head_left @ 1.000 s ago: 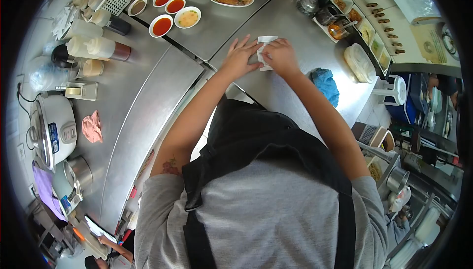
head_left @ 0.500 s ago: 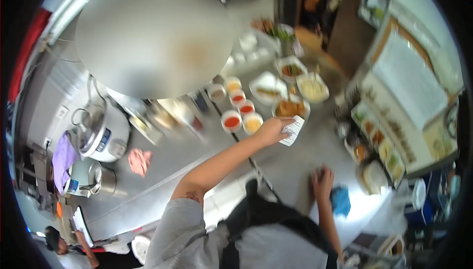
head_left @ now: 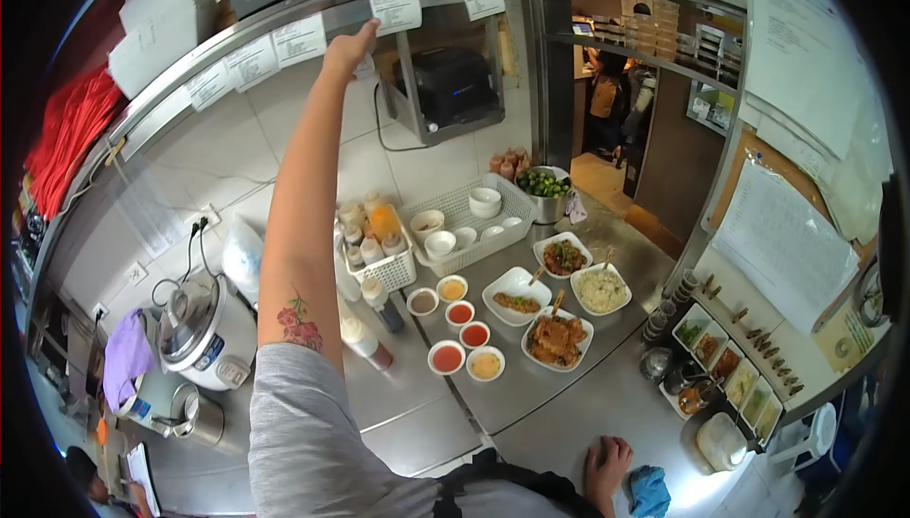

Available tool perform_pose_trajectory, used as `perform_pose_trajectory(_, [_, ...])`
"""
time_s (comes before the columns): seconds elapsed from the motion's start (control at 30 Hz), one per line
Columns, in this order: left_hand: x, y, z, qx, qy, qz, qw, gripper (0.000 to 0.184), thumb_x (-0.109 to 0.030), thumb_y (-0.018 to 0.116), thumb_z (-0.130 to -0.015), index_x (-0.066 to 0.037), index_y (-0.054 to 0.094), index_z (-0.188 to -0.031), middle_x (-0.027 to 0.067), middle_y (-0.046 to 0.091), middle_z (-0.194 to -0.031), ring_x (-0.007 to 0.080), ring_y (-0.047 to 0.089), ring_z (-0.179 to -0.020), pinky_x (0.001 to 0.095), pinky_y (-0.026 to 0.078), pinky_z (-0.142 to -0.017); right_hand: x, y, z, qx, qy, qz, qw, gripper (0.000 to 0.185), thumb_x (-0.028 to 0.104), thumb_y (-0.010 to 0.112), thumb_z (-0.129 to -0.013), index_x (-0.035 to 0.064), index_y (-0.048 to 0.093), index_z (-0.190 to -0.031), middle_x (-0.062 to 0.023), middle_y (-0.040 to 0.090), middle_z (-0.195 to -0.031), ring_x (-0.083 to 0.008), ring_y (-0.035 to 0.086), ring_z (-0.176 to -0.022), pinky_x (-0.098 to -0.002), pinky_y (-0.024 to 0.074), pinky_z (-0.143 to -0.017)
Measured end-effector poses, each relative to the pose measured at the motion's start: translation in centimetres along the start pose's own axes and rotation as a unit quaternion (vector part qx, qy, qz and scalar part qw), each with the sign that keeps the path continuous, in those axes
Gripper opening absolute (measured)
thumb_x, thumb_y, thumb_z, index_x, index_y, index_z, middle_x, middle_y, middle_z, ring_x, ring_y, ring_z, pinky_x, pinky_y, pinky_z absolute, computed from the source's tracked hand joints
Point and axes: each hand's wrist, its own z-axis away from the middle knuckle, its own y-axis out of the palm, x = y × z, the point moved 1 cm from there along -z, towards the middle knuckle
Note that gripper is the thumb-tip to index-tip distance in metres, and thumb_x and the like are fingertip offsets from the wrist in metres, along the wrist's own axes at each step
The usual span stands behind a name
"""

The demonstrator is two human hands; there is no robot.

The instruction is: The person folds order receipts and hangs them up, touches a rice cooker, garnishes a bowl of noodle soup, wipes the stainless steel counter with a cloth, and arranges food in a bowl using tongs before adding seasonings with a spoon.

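Observation:
My left hand [head_left: 351, 51] is raised to the metal rail, its fingers at the left edge of a printed order slip [head_left: 395, 12] hanging there. A pale bit of paper shows beneath these fingers, mostly hidden by the hand. My right hand [head_left: 609, 466] rests on the steel counter [head_left: 545, 428], fingers loosely spread, holding nothing. Just right of it lies a crumpled blue cloth [head_left: 649, 491]. Beyond it stand white dishes: fried chicken [head_left: 557, 340], a skewered item in sauce [head_left: 517, 303], a saucy dish [head_left: 563, 257] and rice [head_left: 600, 290].
Several small sauce bowls [head_left: 445, 357] and squeeze bottles [head_left: 363, 340] stand mid-counter. Behind them are a bottle basket [head_left: 389, 270] and a bowl basket [head_left: 512, 203]. A rice cooker [head_left: 209, 347] is left; garnish trays [head_left: 728, 366] are right. Another person [head_left: 90, 480] is lower left.
My left hand has moved from above the dishes, where it held a printed slip, up to the rail. The view has tilted upward. My right hand stays on the counter near the blue cloth.

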Motion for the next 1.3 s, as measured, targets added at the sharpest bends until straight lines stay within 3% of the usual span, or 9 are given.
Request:
perform_pose_trajectory(0.13, [-0.6,3.7,-3.3,0.054,0.017,0.158,0.986,0.061,-0.05,0.07,-0.076,0.011,0.064,-0.086,0.0151,0.064,-0.072,0.0241,0.062,-0.054,0.0365,0.054,-0.053,1.9,-1.6,-1.0,0.028,0.016,-0.017,0.999,0.035,0.021,0.067,-0.08,0.0071,0.06,-0.112,-0.0186,0.055,-0.118,-0.0387,0.049,-0.109,-0.0496,0.0401,-0.092])
perform_pose_trajectory(0.27, [-4.1,9.1,1.3,0.183,0.007,0.246,0.952,0.029,-0.021,0.064,-0.086,0.006,0.061,-0.098,0.0138,0.065,-0.085,0.026,0.066,-0.072,0.0372,0.059,-0.057,1.9,-1.7,-1.3,0.021,0.009,-0.003,1.0,0.033,0.019,0.066,-0.08,0.0063,0.061,-0.11,-0.0178,0.057,-0.113,-0.0382,0.051,-0.106,-0.0489,0.0407,-0.091])
perform_pose_trajectory(0.6, [-8.5,8.8,-0.6,0.11,-0.01,0.183,0.977,0.032,-0.024,0.068,-0.084,0.008,0.063,-0.089,0.0166,0.065,-0.081,0.0253,0.067,-0.068,0.0372,0.059,-0.056,2.1,-2.1,-1.6,0.032,0.03,0.001,0.999,0.031,0.019,0.064,-0.082,0.0074,0.062,-0.11,-0.0168,0.057,-0.114,-0.0372,0.051,-0.107,-0.0475,0.0416,-0.09])
perform_pose_trajectory(0.7, [-7.8,7.5,1.9,0.127,-0.04,0.026,0.991,0.04,-0.031,0.071,-0.081,0.007,0.064,-0.089,0.0151,0.065,-0.074,0.0244,0.067,-0.063,0.0376,0.057,-0.054,2.0,-2.4,-1.7,0.038,0.032,-0.005,0.999,0.03,0.02,0.063,-0.083,0.0078,0.062,-0.111,-0.0167,0.056,-0.115,-0.0367,0.05,-0.108,-0.0469,0.0415,-0.091])
perform_pose_trajectory(0.83, [-3.8,7.5,4.2,0.256,0.097,-0.344,0.898,0.033,-0.026,0.066,-0.083,0.004,0.065,-0.096,0.0158,0.066,-0.07,0.0246,0.066,-0.057,0.0361,0.055,-0.054,1.9,-2.2,-1.5,0.04,0.037,0.0,0.999,0.03,0.021,0.063,-0.083,0.0083,0.062,-0.11,-0.0166,0.056,-0.117,-0.0366,0.05,-0.108,-0.0469,0.0411,-0.091])
perform_pose_trajectory(0.93, [-6.5,3.6,6.7,-0.134,0.438,-0.137,0.878,0.023,-0.015,0.059,-0.083,-0.004,0.066,-0.102,0.0173,0.066,-0.074,0.0263,0.067,-0.062,0.0345,0.054,-0.06,2.1,-2.3,-1.7,0.048,0.032,0.009,0.998,0.03,0.021,0.063,-0.083,0.0083,0.063,-0.11,-0.0167,0.056,-0.117,-0.0368,0.05,-0.108,-0.0474,0.041,-0.091])
perform_pose_trajectory(1.03, [-4.5,2.4,3.5,-0.009,0.174,0.009,0.985,0.031,-0.01,0.05,-0.084,-0.009,0.06,-0.113,0.0193,0.067,-0.088,0.03,0.066,-0.073,0.035,0.051,-0.062,1.0,-1.5,-1.3,0.043,0.008,0.015,0.999,0.031,0.02,0.063,-0.082,0.0083,0.063,-0.11,-0.0167,0.056,-0.116,-0.0371,0.05,-0.108,-0.0476,0.0409,-0.091])
perform_pose_trajectory(1.23, [-3.7,1.8,3.6,0.198,0.109,-0.095,0.969,0.039,-0.01,0.049,-0.084,-0.01,0.051,-0.123,0.0209,0.065,-0.099,0.0318,0.065,-0.093,0.0384,0.048,-0.082,1.9,-1.9,-1.3,0.023,0.001,-0.004,1.0,0.03,0.02,0.063,-0.081,0.0078,0.063,-0.109,-0.0163,0.057,-0.115,-0.0373,0.051,-0.106,-0.0482,0.041,-0.09])
perform_pose_trajectory(1.3, [-3.2,1.9,1.6,0.141,0.174,-0.115,0.968,0.036,-0.014,0.05,-0.088,-0.014,0.05,-0.124,0.0145,0.062,-0.091,0.022,0.06,-0.079,0.0349,0.047,-0.068,1.0,-0.8,-1.1,0.003,-0.005,0.007,1.0,0.032,0.015,0.065,-0.075,0.0071,0.061,-0.105,-0.0154,0.055,-0.109,-0.0358,0.049,-0.104,-0.0462,0.0394,-0.091])
